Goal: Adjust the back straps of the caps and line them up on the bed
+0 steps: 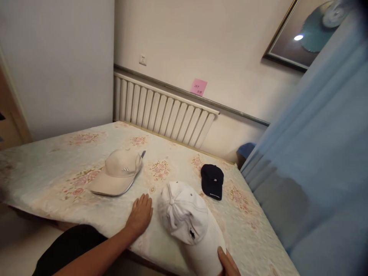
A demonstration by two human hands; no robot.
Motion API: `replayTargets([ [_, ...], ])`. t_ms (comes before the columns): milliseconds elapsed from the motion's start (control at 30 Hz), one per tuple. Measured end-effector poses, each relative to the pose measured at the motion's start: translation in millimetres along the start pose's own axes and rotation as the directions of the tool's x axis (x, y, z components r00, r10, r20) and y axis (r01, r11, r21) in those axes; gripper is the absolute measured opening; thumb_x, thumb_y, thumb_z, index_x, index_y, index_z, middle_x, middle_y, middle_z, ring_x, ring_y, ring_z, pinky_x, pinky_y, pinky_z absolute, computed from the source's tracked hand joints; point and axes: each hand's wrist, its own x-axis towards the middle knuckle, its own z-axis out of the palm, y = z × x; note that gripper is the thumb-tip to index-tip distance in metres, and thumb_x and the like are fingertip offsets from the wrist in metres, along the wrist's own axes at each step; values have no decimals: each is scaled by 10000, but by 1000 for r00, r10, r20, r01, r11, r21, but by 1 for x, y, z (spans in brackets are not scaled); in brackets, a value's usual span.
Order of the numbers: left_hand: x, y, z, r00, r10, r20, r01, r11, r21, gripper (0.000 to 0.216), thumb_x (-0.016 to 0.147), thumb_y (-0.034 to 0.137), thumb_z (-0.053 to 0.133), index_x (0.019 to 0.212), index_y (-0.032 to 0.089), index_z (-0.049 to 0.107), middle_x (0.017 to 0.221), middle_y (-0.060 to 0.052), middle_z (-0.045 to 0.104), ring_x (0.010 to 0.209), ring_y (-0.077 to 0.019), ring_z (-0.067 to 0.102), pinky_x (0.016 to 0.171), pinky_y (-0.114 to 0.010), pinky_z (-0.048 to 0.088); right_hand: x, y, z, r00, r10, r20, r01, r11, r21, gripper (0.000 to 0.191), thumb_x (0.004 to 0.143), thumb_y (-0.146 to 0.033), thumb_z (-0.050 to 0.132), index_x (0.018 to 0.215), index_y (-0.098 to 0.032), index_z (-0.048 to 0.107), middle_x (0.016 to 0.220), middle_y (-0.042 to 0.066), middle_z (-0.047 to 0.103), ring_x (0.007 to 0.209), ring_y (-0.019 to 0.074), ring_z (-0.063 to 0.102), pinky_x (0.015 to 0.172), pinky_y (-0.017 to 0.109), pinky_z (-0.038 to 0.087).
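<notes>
A white baseball cap [184,211] with a small black horse-rider logo is in front of me, its brim toward the lower right. My right hand [228,262] grips the brim at the bottom of the view; part of that hand is out of frame. My left hand [140,214] lies flat on the floral bed cover [161,170], fingers stretched out, just left of the white cap and apart from it. Farther left rests a beige cap [119,172] with a small striped logo. Beyond the white cap, to the right, sits a dark navy cap [212,181].
A white radiator [163,107] runs along the wall behind the bed. Blue curtains [322,153] hang along the right side, with a blue object [245,149] partly behind them. A pink note [198,87] and a framed picture [304,38] are on the wall.
</notes>
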Motion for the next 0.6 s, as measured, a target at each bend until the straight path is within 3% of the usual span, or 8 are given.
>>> replayTargets([
  [133, -2, -4, 11, 996, 61, -59, -58, 997, 49, 394, 897, 171, 357, 1221, 95, 568, 1332, -182, 527, 1302, -286, 405, 1067, -471, 277, 26, 0, 31, 985, 34, 171, -68, 978, 196, 610, 606, -409, 770, 1158, -199, 617, 1021, 103, 719, 1034, 293, 644, 889, 465, 524],
  [267, -2, -4, 9, 992, 88, -89, -80, 993, 86, 396, 885, 147, 365, 1207, 96, 589, 1304, -173, 552, 1266, -289, 447, 1052, -455, 309, 57, -4, 83, 964, 11, 265, -122, 905, 407, 461, 746, -350, 652, 1156, -145, 609, 1116, 116, 688, 1132, 252, 594, 988, 459, 458],
  [367, -1, -5, 10, 991, 91, -94, -81, 991, 103, 402, 872, 135, 373, 1205, 105, 595, 1306, -166, 553, 1263, -282, 451, 1049, -446, 320, 93, -12, 124, 964, 2, 267, -134, 869, 476, 383, 823, -302, 560, 1169, -141, 601, 1122, 112, 686, 1151, 213, 582, 1006, 423, 445],
  [467, -1, -8, 16, 993, 84, -85, -75, 992, 101, 417, 848, 123, 390, 1211, 115, 594, 1319, -157, 547, 1266, -277, 449, 1051, -447, 321, 139, -24, 160, 989, 12, 145, -94, 814, 573, 360, 848, -197, 496, 1190, -121, 574, 1122, 113, 687, 1151, 189, 582, 999, 408, 453],
  [600, -2, -16, 32, 991, 95, -89, -86, 991, 102, 428, 817, 121, 417, 1202, 140, 603, 1318, -137, 557, 1253, -270, 467, 1033, -432, 347, 202, -35, 198, 996, 5, 85, -56, 788, 613, 400, 856, -153, 471, 1252, -117, 514, 1194, 108, 652, 1188, 151, 549, 986, 348, 462],
])
